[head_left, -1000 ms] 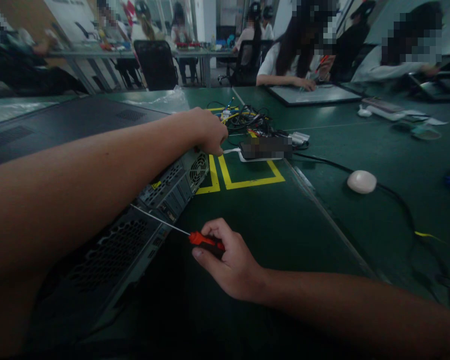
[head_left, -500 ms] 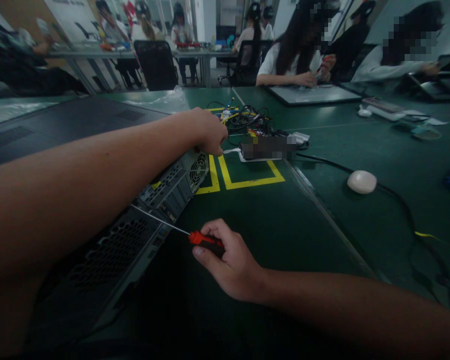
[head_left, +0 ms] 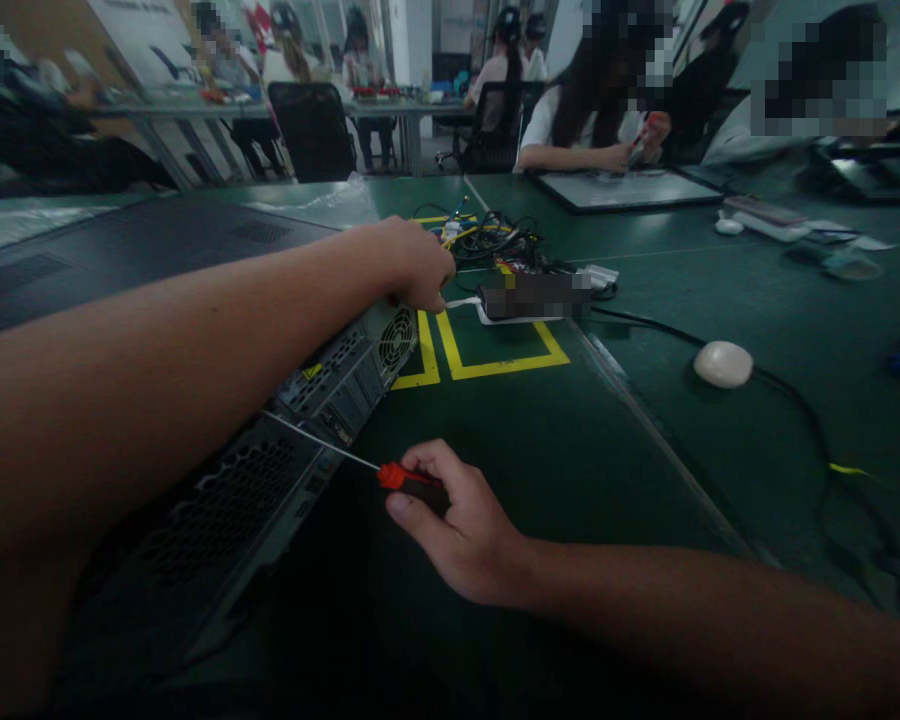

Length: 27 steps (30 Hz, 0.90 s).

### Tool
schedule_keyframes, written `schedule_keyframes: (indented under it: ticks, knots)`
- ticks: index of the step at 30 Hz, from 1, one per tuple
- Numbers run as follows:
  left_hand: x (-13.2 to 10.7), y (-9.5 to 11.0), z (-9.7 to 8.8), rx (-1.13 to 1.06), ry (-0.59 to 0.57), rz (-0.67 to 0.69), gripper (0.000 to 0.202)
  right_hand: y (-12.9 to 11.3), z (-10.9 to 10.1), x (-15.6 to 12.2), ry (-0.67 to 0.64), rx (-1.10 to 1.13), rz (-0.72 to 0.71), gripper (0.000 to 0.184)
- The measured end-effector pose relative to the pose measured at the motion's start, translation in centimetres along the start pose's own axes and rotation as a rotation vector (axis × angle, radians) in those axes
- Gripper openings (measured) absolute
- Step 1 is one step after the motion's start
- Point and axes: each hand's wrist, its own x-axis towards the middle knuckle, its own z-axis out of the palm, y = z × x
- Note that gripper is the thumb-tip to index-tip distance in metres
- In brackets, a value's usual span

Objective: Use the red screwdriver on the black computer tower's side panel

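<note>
A dark computer case (head_left: 195, 300) lies on its side on the green table, its rear panel with fan grille (head_left: 396, 340) facing me. My left hand (head_left: 416, 262) reaches across the case and is closed on its far corner. My right hand (head_left: 457, 525) grips a red-handled screwdriver (head_left: 409, 480). Its thin shaft points left, with the tip against the rear panel of the case.
Yellow tape squares (head_left: 495, 350) mark the green mat. Beyond them lie a tangle of cables (head_left: 487, 235) and a dark box (head_left: 532, 295). A white mouse (head_left: 722, 363) with its cable sits to the right. Other people work at the far side, over a flat panel (head_left: 622, 190).
</note>
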Motion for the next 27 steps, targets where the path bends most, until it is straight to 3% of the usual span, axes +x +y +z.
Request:
schedule_keyframes:
  ticks: [10,20,25,27]
  knots:
    - [-0.15,-0.08,0.14,0.012,0.036,0.016,0.074,-0.13,0.0,0.02,0.015,0.008,-0.056,0.018]
    - [0.25,-0.44,0.42,-0.038,0.033,0.01,0.082,0.13,-0.1,-0.09,0.032,-0.052,-0.117,0.018]
    - [0.33,-0.41,0.46,-0.029,0.023,-0.002,0.082,0.15,-0.03,-0.05,-0.002,-0.02,-0.11,0.031]
    - [0.17,-0.28,0.36,0.0,0.023,0.002,0.08,0.26,-0.02,-0.08,-0.01,-0.014,-0.134,0.025]
